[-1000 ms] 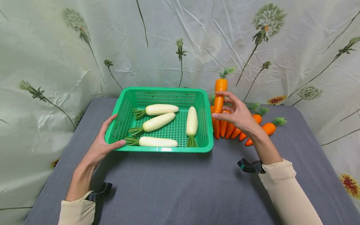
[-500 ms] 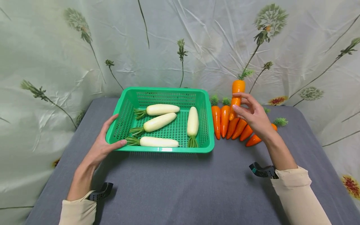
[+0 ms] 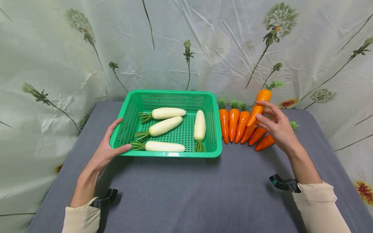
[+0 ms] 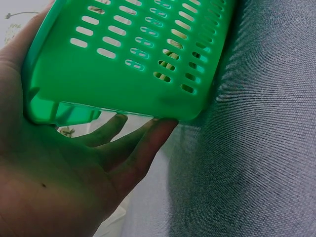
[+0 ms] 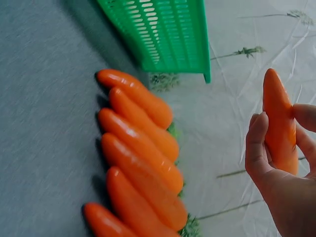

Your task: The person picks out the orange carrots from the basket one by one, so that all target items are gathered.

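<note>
My left hand (image 3: 106, 151) grips the left end of a green plastic basket (image 3: 198, 155), thumb over the near rim. In the left wrist view its fingers (image 4: 143, 148) curl under the slotted basket wall. Several white radishes (image 3: 165, 126) with green stems lie in the basket. My right hand (image 3: 278, 127) pinches an orange carrot (image 3: 263, 95) between thumb and fingers, its leafy top up and tilted right. That carrot hangs above a fanned row of carrots (image 3: 224, 124) lying right of the basket. The right wrist view shows the held carrot (image 5: 277, 118) apart from the row.
A grey cloth (image 3: 186, 194) covers the table. Behind it hangs a pale curtain (image 3: 163, 42) printed with dandelions. The first carrot of the row lies close against the basket's right side. Black straps (image 3: 284, 184) sit on both wrists.
My right hand has moved right with the carrot, from beside the basket to over the right part of the row, and the carrot has tilted more. The left hand and basket stay put.
</note>
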The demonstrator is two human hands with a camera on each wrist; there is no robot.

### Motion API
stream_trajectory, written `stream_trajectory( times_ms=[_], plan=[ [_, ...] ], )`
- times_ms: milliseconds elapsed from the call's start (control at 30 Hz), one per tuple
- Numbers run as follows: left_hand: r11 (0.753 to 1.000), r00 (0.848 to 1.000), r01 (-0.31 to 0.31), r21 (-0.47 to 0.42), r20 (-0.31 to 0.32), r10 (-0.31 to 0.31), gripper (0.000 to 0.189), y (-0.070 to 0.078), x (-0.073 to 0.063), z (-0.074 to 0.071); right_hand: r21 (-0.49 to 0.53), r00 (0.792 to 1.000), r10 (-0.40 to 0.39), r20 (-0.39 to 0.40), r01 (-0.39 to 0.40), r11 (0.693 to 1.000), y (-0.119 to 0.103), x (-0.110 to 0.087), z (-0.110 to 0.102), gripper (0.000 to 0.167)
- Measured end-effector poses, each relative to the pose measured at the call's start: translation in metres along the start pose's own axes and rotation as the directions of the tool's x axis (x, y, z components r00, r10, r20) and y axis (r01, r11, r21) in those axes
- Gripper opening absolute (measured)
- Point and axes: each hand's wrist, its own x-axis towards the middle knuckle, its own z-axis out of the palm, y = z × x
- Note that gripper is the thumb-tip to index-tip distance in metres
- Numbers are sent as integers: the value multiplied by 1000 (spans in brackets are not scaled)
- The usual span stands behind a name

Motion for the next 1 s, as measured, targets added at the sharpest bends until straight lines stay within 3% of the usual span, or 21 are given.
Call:
stream_trajectory(
  times_ms=[167,600,1000],
  plan=[
    [1000,1000,-5,-14,-2,5,98,0,0,0,17,1000,11,-18,-11,1000,6,-9,-10,47],
    [1000,1000,4,7,-5,-4,98,-1,0,0,91,1000,-13,20,11,996,22,-28,-32,57],
    [999,1000,27,20,-7,-27,99,1,1,-1,-26,997,64,-50,-66,997,36,-46,-50,55]
  ],
)
